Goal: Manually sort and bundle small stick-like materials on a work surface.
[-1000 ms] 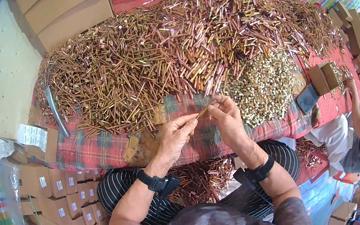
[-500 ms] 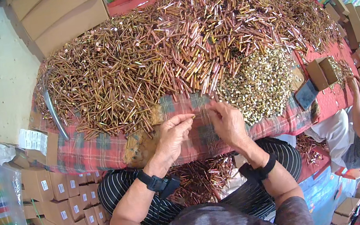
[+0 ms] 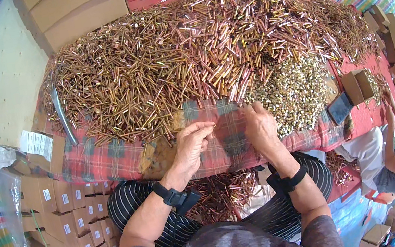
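Observation:
A huge heap of thin brass and copper-coloured metal tubes [image 3: 187, 58] covers a table with a red plaid cloth [image 3: 105, 161]. My left hand [image 3: 191, 145] rests at the near edge of the heap, its fingers pinched on a thin metal piece. My right hand [image 3: 259, 126] lies palm down on the cloth, its fingertips touching the tubes beside a patch of small pale metal caps [image 3: 293, 92]. Both wrists wear black bands. More tubes lie in my lap [image 3: 219, 197] between my striped trouser legs.
Stacked small brown cartons [image 3: 62, 217] stand at my left, large cardboard boxes [image 3: 77, 13] at the back left. A curved grey metal bar [image 3: 63, 116] lies on the heap's left side. Open small boxes [image 3: 357, 88] and a dark phone-like slab [image 3: 339, 107] sit right, where another person [image 3: 393, 154] works.
My hands, held together above the cloth a second ago, have moved apart and down. The right hand now lies flat at the heap's edge; the left has drawn back.

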`<move>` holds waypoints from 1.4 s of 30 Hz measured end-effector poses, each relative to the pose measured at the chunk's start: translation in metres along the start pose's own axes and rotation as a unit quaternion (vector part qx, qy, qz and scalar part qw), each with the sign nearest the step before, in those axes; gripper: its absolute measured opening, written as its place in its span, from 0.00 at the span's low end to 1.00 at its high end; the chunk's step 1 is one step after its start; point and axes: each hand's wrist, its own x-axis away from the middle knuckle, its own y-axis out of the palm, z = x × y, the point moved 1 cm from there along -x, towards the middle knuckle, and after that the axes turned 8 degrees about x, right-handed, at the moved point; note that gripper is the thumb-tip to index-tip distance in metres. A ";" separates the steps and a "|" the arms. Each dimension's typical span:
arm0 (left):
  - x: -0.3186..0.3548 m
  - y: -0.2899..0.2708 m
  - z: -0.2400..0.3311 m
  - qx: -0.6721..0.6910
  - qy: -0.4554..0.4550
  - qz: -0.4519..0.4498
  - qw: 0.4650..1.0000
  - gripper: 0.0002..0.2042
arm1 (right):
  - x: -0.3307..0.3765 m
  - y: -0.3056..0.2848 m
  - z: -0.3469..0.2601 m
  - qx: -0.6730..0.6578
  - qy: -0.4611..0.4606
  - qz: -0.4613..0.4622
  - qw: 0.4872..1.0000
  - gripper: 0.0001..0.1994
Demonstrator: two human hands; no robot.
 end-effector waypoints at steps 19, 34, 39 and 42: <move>-0.002 0.002 0.002 0.047 -0.031 -0.026 0.998 0.02 | 0.013 -0.006 -0.034 -0.570 0.037 -0.084 0.816 0.14; -0.002 -0.003 0.002 -0.027 0.036 -0.064 0.997 0.01 | 0.013 -0.011 -0.037 -0.574 0.028 -0.135 0.807 0.11; -0.001 -0.003 0.007 0.081 -0.086 -0.013 0.993 0.02 | 0.011 -0.028 -0.043 -0.485 -0.076 -0.043 0.870 0.13; -0.001 -0.005 0.007 0.120 -0.108 -0.029 0.986 0.03 | 0.013 -0.026 -0.044 -0.493 -0.078 -0.039 0.865 0.13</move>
